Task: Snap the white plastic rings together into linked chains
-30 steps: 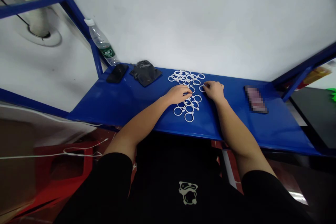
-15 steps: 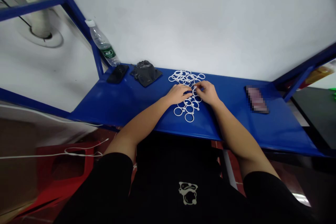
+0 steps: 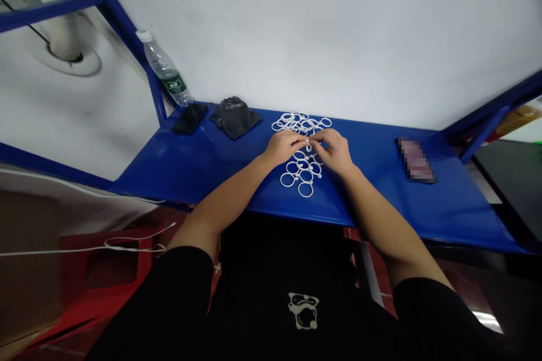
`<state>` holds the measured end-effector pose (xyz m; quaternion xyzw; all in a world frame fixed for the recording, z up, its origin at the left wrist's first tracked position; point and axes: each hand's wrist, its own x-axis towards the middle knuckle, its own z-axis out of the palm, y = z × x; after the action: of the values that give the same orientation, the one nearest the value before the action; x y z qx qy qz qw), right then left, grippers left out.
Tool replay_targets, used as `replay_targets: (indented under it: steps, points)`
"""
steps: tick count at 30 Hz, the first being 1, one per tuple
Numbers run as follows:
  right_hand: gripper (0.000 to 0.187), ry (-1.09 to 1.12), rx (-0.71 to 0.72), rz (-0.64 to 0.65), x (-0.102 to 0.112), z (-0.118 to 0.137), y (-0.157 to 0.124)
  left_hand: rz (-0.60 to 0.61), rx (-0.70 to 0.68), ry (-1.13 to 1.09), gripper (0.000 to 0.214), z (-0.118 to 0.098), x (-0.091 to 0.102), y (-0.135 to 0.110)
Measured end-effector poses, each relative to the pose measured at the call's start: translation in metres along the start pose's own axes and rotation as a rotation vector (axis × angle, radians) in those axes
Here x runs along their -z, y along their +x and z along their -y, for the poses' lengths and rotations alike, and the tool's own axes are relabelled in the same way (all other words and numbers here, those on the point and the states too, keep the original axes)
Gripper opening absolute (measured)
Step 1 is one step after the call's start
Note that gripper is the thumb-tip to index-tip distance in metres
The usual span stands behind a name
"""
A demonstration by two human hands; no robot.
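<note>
We see the left hand (image 3: 284, 146) and the right hand (image 3: 332, 148) brought together, their fingertips meeting over the blue table (image 3: 228, 172); between those fingertips we see one small white ring (image 3: 309, 148) pinched by both hands, seen nearly edge-on and hanging just under the fingers; the fingers hide part of it, so we cannot tell whether it is fastened or undone. Just beyond the hands we find a heap of white rings (image 3: 292, 123), overlapping one another; on the near side of the hands, towards the body, we find a looser group of white rings (image 3: 300, 168), some of them overlapping too, with the closest of this group partly covered by the right hand.

Left of the left hand and a little farther off we see a crumpled dark pouch (image 3: 235, 119); past it, farther left, we see a black phone (image 3: 189, 119) lying flat, and just behind that a clear bottle (image 3: 171, 76) with a green label, leaning in our view; well to the right of the right hand we see another phone (image 3: 415, 161), its screen blurred into blocks. Behind everything, beyond the hands, we have a pale wall (image 3: 317, 28); low and to the left of both hands we see a red stool (image 3: 101, 299) with a white cable (image 3: 139, 249) in front of it.
</note>
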<state>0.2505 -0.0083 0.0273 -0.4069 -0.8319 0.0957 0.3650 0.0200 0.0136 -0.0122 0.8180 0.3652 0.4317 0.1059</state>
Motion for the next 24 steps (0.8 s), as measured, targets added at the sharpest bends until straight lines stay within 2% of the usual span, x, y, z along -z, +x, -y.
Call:
replay_targets:
  steps: [7, 12, 18, 24]
  points:
    - [0.028, 0.089, 0.066, 0.051, 0.003, -0.003, 0.0, 0.006, -0.006, 0.022, 0.021, 0.0, 0.002, -0.002]
    - [0.027, 0.106, 0.023, 0.088, 0.002, -0.005, 0.0, 0.015, -0.024, 0.011, 0.028, -0.001, 0.003, -0.002]
    - [0.025, 0.124, -0.018, 0.074, -0.005, -0.007, -0.002, 0.034, -0.005, 0.027, 0.024, -0.004, 0.001, -0.002]
    - [0.028, 0.064, -0.019, 0.136, -0.005, -0.017, 0.001, 0.075, -0.025, 0.053, 0.027, 0.001, 0.005, 0.001]
